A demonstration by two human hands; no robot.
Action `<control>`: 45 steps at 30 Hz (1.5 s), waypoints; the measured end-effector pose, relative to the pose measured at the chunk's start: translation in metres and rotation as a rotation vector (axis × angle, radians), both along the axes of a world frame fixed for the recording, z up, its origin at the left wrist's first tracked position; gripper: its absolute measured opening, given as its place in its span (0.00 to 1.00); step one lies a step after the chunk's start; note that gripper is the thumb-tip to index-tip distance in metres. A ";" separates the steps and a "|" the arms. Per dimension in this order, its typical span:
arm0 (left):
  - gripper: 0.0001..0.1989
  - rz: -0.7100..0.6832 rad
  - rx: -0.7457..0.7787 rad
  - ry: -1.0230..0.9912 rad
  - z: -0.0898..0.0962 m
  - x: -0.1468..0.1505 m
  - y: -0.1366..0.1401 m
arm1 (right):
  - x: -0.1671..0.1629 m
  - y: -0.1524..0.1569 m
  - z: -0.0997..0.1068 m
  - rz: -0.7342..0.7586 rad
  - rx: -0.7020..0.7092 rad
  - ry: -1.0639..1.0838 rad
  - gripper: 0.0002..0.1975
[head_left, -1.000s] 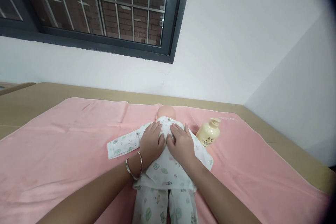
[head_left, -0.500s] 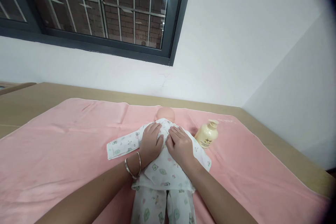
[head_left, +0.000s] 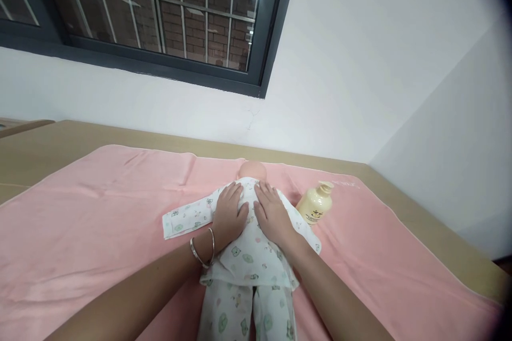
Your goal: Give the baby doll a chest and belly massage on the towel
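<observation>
A baby doll (head_left: 252, 169) lies stretched out with its head away from me, dressed in a white patterned top (head_left: 250, 261) and matching trousers (head_left: 228, 311). My left hand (head_left: 231, 213) rests flat on the left upper part of the top, fingers pointing toward the doll's head. On the right upper part lies my right hand (head_left: 272, 213), its palm down and fingers extended. Both hands are open and hold nothing. One sleeve (head_left: 188, 219) reaches out to the left; the right sleeve is partly covered by my forearm. The doll's face is not visible.
A pink blanket (head_left: 100, 224) lies under the doll on a wooden surface (head_left: 32, 165). Close to the doll's right side is a pale yellow pump bottle (head_left: 317, 203). Behind stand a white wall (head_left: 340, 64) and a dark-framed window (head_left: 256, 80) with bars.
My right hand has shifted slightly up and left on the top, its fingers now straighter and flatter. The left hand stays almost in place. The view has tilted a little.
</observation>
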State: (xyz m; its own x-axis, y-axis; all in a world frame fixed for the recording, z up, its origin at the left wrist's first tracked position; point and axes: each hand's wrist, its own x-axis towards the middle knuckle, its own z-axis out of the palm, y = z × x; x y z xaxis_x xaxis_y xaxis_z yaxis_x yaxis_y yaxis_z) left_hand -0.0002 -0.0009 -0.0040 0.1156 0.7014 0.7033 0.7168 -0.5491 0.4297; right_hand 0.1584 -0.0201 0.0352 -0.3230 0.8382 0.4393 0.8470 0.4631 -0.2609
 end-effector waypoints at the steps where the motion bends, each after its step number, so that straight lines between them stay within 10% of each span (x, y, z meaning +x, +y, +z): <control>1: 0.22 -0.005 0.003 0.005 -0.001 0.000 0.001 | -0.002 -0.003 0.002 0.039 0.016 -0.013 0.24; 11: 0.22 -0.039 -0.029 -0.046 -0.004 -0.001 -0.001 | -0.003 -0.004 0.004 -0.119 -0.150 0.092 0.29; 20: 0.21 -0.126 0.054 -0.164 -0.006 -0.005 -0.003 | -0.014 -0.024 0.010 0.286 -0.072 -0.085 0.25; 28: 0.19 -0.097 0.063 -0.206 -0.011 -0.003 -0.002 | 0.001 -0.002 0.005 -0.005 -0.128 0.032 0.27; 45: 0.18 -0.121 0.098 -0.156 -0.010 -0.006 -0.001 | -0.010 -0.013 0.003 0.022 0.010 0.022 0.25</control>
State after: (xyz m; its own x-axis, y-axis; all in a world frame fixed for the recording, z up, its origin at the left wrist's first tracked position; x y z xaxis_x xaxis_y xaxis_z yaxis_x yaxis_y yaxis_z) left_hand -0.0065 -0.0018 -0.0138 0.0794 0.6161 0.7837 0.5721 -0.6720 0.4703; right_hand 0.1484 -0.0330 0.0382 -0.3315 0.8265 0.4549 0.8309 0.4841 -0.2742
